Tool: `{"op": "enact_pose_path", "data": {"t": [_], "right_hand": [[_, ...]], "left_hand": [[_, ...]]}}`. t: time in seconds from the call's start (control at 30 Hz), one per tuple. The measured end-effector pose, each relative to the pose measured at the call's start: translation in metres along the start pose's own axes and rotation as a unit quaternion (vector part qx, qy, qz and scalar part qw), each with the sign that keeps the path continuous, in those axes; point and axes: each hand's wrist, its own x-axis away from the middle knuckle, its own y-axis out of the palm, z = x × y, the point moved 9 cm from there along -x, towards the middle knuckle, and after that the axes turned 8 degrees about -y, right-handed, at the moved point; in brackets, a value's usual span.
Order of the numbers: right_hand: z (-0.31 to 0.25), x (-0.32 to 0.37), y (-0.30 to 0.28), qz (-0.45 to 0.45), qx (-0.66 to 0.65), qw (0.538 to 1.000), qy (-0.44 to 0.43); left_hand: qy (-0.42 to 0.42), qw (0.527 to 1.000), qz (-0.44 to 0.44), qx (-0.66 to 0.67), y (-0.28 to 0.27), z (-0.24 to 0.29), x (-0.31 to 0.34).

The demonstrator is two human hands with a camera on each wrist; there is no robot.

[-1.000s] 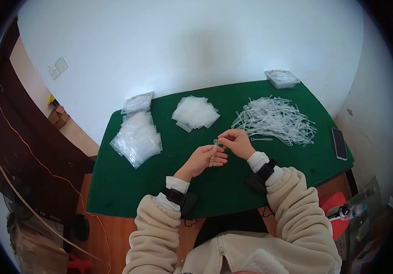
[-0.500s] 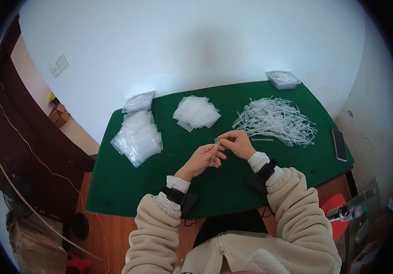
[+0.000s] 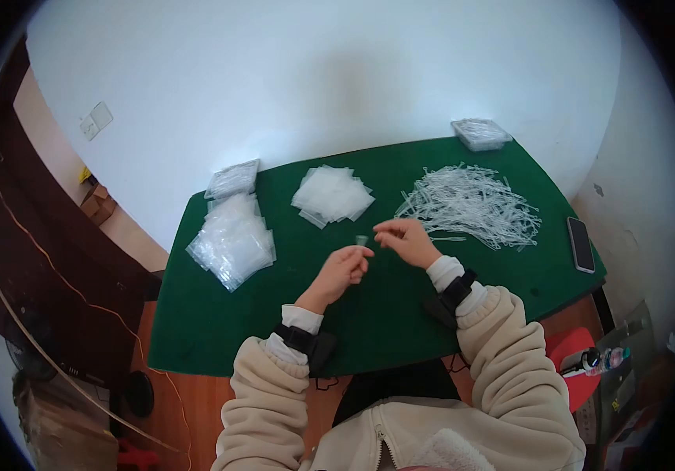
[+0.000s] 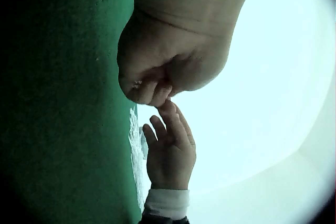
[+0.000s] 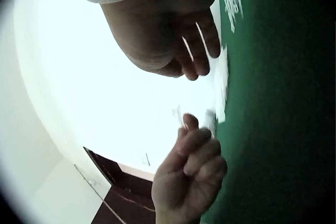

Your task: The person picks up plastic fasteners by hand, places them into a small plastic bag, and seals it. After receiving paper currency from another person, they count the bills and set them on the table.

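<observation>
My left hand (image 3: 341,273) grips a small bunch of clear plastic sticks (image 3: 362,240) between thumb and curled fingers. Their flared, see-through ends stick up past the thumb in the head view and show faintly as pale shapes (image 5: 177,112) in the right wrist view. The rest of the bunch is hidden in the fist. Just to the right, my right hand (image 3: 408,242) hovers with relaxed, slightly bent fingers and nothing visible in them; a small gap parts the two hands. Beyond it lies a loose heap of clear plastic sticks with ringed ends (image 3: 471,206).
Clear flat bags lie in a left pile (image 3: 231,242) and a middle pile (image 3: 332,195) on the green table (image 3: 384,337). Filled clear boxes stand at the back left (image 3: 232,179) and back right (image 3: 482,134). A phone (image 3: 581,245) lies by the right edge.
The left fingers, spread under the clear sticks a second ago, have curled round them. The left hand has drawn slightly left, and the right fingertips have come away from the sticks.
</observation>
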Motion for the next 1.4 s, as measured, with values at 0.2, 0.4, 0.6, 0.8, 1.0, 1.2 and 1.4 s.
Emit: {"op": "enact_pose_path", "data": {"t": [0.2,0.4,0.6,0.8,1.0,1.2,1.4], "right_hand": [[0.007,0.006,-0.095,0.043,0.539,0.841,0.002],[-0.008,0.016,-0.092,-0.006,0.609,0.793,0.013],[0.029,0.008,-0.119,0.025,0.581,0.806,0.108],[0.023,0.007,-0.112,0.036,0.603,0.794,0.068],[0.02,0.007,-0.114,0.037,0.618,0.782,0.072],[0.017,0.008,-0.117,0.077,0.629,0.772,0.042],[0.0,0.006,-0.113,0.128,0.61,0.782,-0.015]], "left_hand": [[0.074,0.978,0.175,0.082,-0.05,0.008,0.003],[0.078,0.976,0.177,0.099,-0.046,0.011,0.005],[0.068,0.981,0.156,0.093,-0.043,0.008,0.003],[0.066,0.984,0.146,0.082,-0.039,0.009,0.002],[0.064,0.986,0.133,0.076,-0.036,0.009,0.002],[0.065,0.986,0.134,0.075,-0.036,0.009,0.002],[0.07,0.985,0.14,0.071,-0.037,0.009,0.002]]}}
